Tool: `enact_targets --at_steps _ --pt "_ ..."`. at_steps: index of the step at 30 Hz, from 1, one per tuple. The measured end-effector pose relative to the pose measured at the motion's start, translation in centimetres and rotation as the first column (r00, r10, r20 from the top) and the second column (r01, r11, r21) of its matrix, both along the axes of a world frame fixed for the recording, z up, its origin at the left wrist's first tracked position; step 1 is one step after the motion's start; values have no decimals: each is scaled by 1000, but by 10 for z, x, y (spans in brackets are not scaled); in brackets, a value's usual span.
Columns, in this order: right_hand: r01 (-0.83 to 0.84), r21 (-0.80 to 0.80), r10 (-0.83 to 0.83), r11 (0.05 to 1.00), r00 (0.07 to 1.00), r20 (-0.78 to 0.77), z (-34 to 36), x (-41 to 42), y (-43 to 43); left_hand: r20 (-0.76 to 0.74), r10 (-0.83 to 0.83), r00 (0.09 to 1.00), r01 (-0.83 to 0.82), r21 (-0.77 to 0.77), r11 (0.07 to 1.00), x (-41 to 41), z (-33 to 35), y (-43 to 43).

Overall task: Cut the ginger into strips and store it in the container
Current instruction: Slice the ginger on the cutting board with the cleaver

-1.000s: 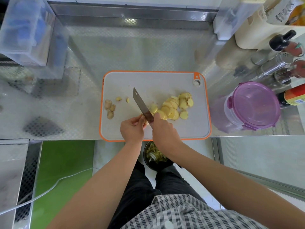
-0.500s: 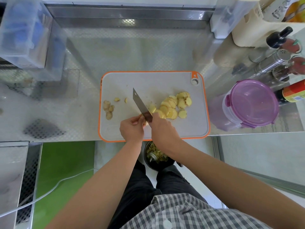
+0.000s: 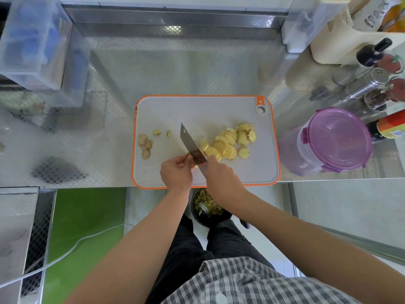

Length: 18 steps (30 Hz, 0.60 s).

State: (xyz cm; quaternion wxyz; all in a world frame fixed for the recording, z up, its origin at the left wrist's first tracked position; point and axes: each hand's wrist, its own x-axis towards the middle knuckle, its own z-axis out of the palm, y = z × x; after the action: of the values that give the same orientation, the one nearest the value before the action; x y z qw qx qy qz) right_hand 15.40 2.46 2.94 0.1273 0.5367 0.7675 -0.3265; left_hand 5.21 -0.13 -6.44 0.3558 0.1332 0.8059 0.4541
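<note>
A grey cutting board [image 3: 197,110] with an orange rim lies on the steel counter. A heap of yellow ginger slices [image 3: 230,143] sits right of the knife [image 3: 189,141], whose blade points away from me. My right hand [image 3: 221,178] grips the knife handle. My left hand [image 3: 176,172] pinches a small ginger piece against the blade's left side; the piece is mostly hidden by my fingers. Several ginger scraps [image 3: 145,145] lie at the board's left. A clear container with a purple lid [image 3: 337,137] stands shut to the right.
Bottles and shakers [image 3: 372,84] crowd the right back corner. Clear plastic boxes [image 3: 32,44] stand at the back left. Below the counter edge a dark bin [image 3: 208,207] holds peelings between my legs.
Both hands and the knife stay in nearly the same spot; the blade has shifted slightly against the held piece.
</note>
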Motion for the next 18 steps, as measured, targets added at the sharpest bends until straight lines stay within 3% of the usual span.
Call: enact_targets --at_steps 10,18 --pt "24 -20 -24 1000 999 -32 -13 -9 5 24 -4 1000 3 13 1000 0 -2 -3" --pt "5 22 -5 1000 1000 1 -26 -10 2 -50 -36 998 37 11 999 0 4 -6"
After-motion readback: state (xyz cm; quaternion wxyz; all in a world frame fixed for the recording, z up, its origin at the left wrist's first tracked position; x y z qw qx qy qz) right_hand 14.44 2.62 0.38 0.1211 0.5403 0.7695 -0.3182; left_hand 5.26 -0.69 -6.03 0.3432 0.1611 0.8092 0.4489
